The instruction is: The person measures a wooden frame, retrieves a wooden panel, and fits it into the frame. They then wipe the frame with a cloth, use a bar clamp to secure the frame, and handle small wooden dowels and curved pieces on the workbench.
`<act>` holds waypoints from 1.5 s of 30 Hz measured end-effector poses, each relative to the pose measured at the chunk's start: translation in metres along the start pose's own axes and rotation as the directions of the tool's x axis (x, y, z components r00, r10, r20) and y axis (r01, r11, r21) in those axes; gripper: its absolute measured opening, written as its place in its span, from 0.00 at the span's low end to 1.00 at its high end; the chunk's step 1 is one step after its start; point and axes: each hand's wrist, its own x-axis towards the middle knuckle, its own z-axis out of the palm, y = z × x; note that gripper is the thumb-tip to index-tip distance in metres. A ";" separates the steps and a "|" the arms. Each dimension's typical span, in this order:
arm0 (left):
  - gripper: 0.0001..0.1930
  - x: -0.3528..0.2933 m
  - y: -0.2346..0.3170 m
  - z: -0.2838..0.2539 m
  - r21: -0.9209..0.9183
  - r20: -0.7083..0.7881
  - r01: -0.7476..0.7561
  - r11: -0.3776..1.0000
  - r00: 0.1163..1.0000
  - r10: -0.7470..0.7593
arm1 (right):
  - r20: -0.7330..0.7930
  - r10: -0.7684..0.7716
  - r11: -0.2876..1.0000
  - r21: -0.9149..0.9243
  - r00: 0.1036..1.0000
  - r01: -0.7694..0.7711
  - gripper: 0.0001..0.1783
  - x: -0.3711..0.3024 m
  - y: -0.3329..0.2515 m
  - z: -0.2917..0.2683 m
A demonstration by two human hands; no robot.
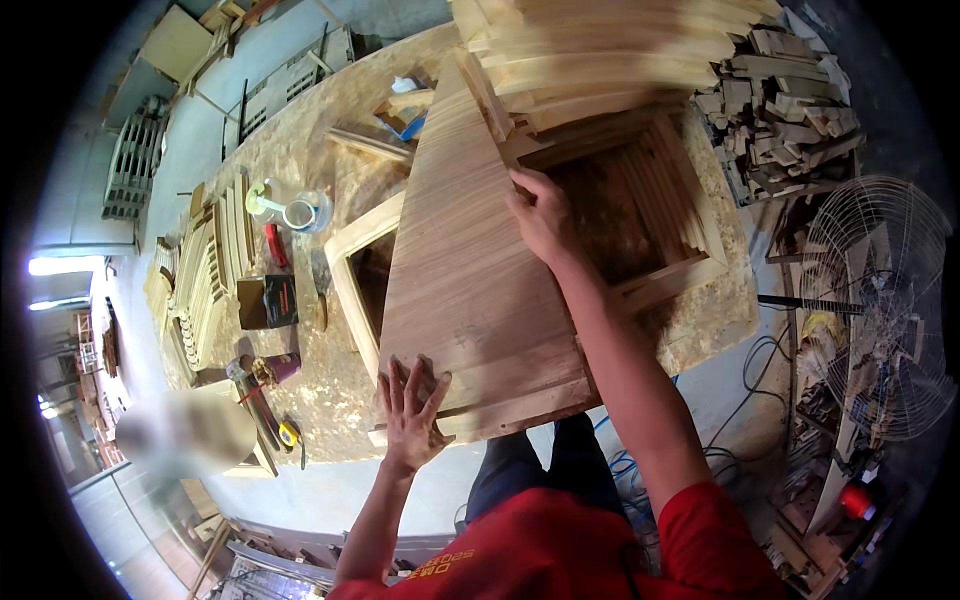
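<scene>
A broad wooden panel [460, 260], brown with fine grain, lies across the workbench [310, 370] in front of me. My left hand [410, 405] rests on its near left corner with the fingers spread. Beyond the middle, my right hand [542, 212] is closed on the panel's right edge, its fingertips partly hidden. A pale wooden strip [500, 412] runs along the near end. Part of a light wooden frame [342, 240] shows from under the panel's left side. To the right, nested wooden frames [690, 205] lie on the bench.
Left on the bench are wood pieces [205, 270], a glass jar [305, 212], a dark box [267, 302], a hammer [250, 385] and a tape measure [289, 433]. Boards [600, 45] are piled at the far side. Offcuts [780, 110] and a wire-caged fan [880, 300] stand right.
</scene>
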 end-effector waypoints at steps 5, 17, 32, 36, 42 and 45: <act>0.63 -0.007 -0.006 0.000 0.075 -0.013 -0.005 0.997 1.000 0.006 | 0.046 0.104 0.989 -0.111 0.994 -0.099 0.16 -0.115 -0.023 -0.044; 0.25 0.092 -0.068 -0.005 -0.684 -0.142 0.400 0.611 0.748 -0.648 | 0.002 0.500 0.784 -0.426 0.866 -0.451 0.31 -0.236 -0.069 -0.075; 0.14 0.136 -0.026 -0.077 -0.593 -0.421 -0.218 0.775 0.905 -0.067 | -0.757 0.353 0.926 0.199 0.550 -0.321 0.26 -0.435 -0.029 -0.264; 0.42 0.255 -0.156 -0.075 0.287 -0.515 -0.134 0.949 0.813 0.271 | -0.654 0.504 0.864 0.374 0.565 -0.338 0.34 -0.466 -0.076 -0.286; 0.24 0.253 -0.103 -0.127 0.042 0.337 -0.150 0.988 0.933 0.128 | -0.791 0.489 0.868 0.402 0.367 -0.292 0.43 -0.578 -0.087 -0.309; 0.32 0.168 -0.008 -0.199 -0.234 0.686 0.145 0.961 0.725 0.058 | -0.732 0.526 0.851 0.460 0.433 -0.254 0.43 -0.588 -0.079 -0.311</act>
